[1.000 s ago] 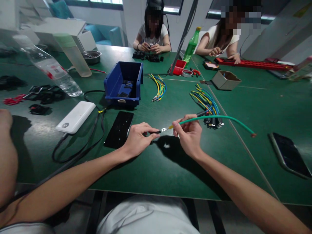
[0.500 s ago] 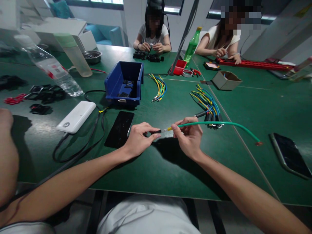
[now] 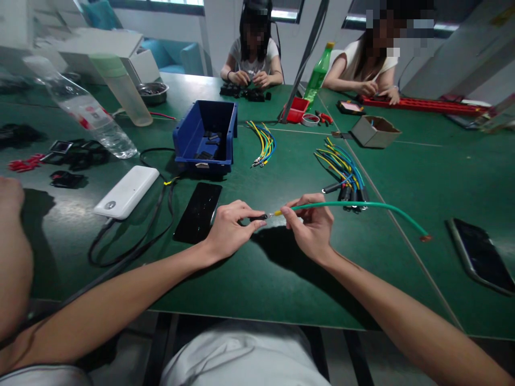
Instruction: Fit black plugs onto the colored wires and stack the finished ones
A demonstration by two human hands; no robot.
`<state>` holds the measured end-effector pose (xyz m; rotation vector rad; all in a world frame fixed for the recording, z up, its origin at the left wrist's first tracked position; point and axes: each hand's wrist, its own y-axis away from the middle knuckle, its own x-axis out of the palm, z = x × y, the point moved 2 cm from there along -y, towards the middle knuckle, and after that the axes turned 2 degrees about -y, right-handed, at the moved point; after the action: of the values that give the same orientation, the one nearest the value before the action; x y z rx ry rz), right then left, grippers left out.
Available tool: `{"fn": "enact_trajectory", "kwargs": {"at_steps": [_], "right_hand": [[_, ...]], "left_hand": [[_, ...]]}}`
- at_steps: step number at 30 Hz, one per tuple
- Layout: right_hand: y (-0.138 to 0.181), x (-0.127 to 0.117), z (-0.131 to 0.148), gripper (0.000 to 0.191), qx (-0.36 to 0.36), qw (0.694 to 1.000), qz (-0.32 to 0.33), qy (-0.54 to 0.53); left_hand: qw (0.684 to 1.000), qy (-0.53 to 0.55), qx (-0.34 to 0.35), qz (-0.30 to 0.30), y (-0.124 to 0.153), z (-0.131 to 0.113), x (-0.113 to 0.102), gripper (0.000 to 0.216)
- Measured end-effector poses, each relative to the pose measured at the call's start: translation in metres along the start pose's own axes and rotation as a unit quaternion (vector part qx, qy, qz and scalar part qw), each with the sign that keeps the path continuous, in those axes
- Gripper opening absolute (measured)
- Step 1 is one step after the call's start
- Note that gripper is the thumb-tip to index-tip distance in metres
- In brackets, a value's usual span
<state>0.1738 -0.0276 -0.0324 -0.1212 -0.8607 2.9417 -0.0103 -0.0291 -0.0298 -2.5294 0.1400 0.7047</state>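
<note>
My left hand [image 3: 230, 229] pinches a small black sleeve [image 3: 259, 217] between thumb and fingertips. Opposite it, my right hand [image 3: 311, 224] grips a green wire [image 3: 362, 203] close to its yellow-covered end, where a metal terminal [image 3: 271, 215] points at the sleeve's opening. Terminal and sleeve appear to meet, but how deep it sits I cannot tell. The wire's other end, with bare copper, curves out to the right. Behind my right hand lies a bundle of coloured wires [image 3: 346, 171] with black sleeves on their near ends.
A blue bin [image 3: 204, 166] holds small black parts; a second wire bundle [image 3: 263, 143] lies beside it. A black phone [image 3: 197, 213], white power bank [image 3: 127, 192] with cable, and water bottle [image 3: 90, 115] stand left. Another phone [image 3: 478, 254] lies right. Two people work across the table.
The terminal on the green wire looks slightly nearer the black sleeve. Both hands keep almost the same place and grip.
</note>
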Motion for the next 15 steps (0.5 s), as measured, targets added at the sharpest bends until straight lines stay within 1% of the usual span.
{"fn": "enact_trajectory", "kwargs": {"at_steps": [6, 11, 15], "right_hand": [[0.0005, 0.0003, 0.0009, 0.025, 0.001, 1.000, 0.006, -0.005], [-0.0003, 0.0006, 0.0019, 0.025, 0.020, 0.999, 0.018, -0.022], [-0.0010, 0.0013, 0.0014, 0.026, 0.026, 0.999, 0.018, -0.027]], "left_hand": [[1.000, -0.002, 0.005, -0.002, 0.0000, -0.0003, -0.0004, 0.013], [1.000, 0.004, -0.003, 0.004, -0.0003, -0.0005, -0.0002, 0.012], [1.000, 0.001, 0.002, -0.004, -0.0003, -0.0007, -0.0004, 0.012]]}}
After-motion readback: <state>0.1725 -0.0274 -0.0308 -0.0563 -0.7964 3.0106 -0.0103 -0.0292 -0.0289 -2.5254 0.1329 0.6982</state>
